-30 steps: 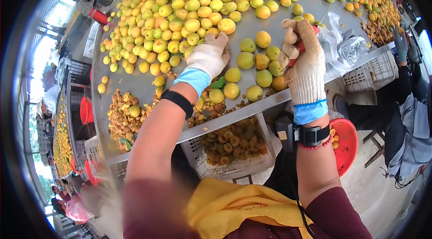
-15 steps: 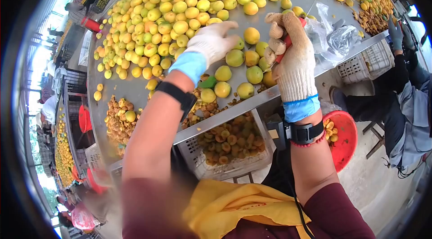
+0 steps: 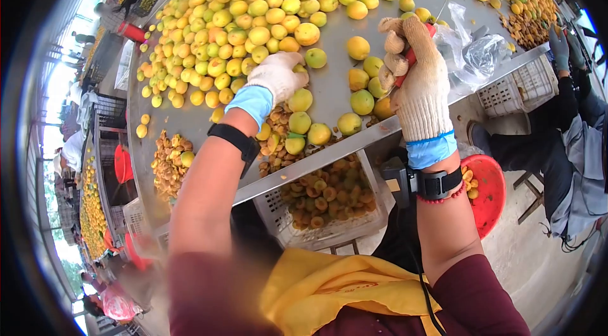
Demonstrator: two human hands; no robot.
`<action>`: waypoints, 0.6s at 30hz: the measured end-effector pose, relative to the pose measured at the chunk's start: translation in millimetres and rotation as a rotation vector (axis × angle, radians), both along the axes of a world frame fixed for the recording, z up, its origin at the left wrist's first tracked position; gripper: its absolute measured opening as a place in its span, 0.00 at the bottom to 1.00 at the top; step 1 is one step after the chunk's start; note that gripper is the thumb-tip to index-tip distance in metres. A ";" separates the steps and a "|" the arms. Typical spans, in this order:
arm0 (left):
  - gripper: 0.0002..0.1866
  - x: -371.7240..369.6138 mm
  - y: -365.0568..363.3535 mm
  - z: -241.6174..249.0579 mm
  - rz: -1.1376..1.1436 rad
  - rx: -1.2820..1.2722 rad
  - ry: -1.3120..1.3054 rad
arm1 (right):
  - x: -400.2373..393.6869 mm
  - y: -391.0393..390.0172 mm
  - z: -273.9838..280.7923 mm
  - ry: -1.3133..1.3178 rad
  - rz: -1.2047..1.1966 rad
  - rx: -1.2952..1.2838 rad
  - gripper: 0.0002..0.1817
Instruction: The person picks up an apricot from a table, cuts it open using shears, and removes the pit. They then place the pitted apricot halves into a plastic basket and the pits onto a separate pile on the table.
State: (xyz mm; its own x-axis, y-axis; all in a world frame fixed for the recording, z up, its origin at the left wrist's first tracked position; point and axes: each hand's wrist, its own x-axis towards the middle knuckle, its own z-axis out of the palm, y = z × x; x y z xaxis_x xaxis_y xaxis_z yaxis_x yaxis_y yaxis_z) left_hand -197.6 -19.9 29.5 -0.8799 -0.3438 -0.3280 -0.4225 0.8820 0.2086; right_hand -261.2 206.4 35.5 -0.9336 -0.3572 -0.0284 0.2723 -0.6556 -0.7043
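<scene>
My left hand (image 3: 276, 77), in a white knit glove over a blue one, is curled at the near edge of the apricot pile (image 3: 221, 38). Its fingers close around an apricot (image 3: 299, 69) that is mostly hidden. My right hand (image 3: 419, 82), gloved likewise, is wrapped around a red-handled knife (image 3: 410, 57); its thin blade points up and away. Several loose green-yellow apricots (image 3: 361, 102) lie on the metal table (image 3: 332, 92) between my hands. Cut apricot pieces (image 3: 278, 152) lie by the table edge below my left hand.
Under the table edge stands a white crate (image 3: 373, 209) with apricot halves. A red basin (image 3: 491, 200) is at the lower right. A clear plastic bag (image 3: 478, 54) lies beyond my right hand. A co-worker's gloved hand (image 3: 558, 48) is at the far right.
My left hand has moved left and nearer to me, its fingers curling from spread. Some loose apricots have shifted the same way. My right hand keeps its grip on the knife.
</scene>
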 end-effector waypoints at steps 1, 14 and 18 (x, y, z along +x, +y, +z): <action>0.30 1.8 -1.1 4.1 0.017 0.014 0.031 | -0.2 -0.7 -0.7 0.005 -0.007 0.013 0.18; 0.16 461.9 -88.9 81.2 1.026 0.118 0.661 | 10.7 -3.3 1.9 -0.012 0.005 0.102 0.16; 0.18 591.4 -157.4 59.6 0.930 -0.156 0.277 | 4.9 4.0 -0.2 0.051 -0.062 0.081 0.15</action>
